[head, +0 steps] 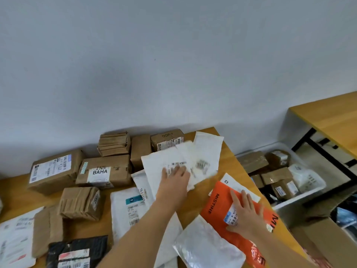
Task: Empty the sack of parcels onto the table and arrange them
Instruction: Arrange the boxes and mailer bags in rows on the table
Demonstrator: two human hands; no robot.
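Presently, your left hand lies flat, fingers straight, on the white mailer far-centre on the bench; your right hand presses the orange parcel, nearer and rightward, long axis diagonal.

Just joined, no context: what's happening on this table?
A person is sorting parcels on a wooden table. The left hand lies flat on a fan of white mailers, and the right hand presses flat on an orange MISTINE bag. Brown cardboard boxes already sit grouped toward the wall, with more flat mailers at the near edge. A white bin beside the table holds further parcels.
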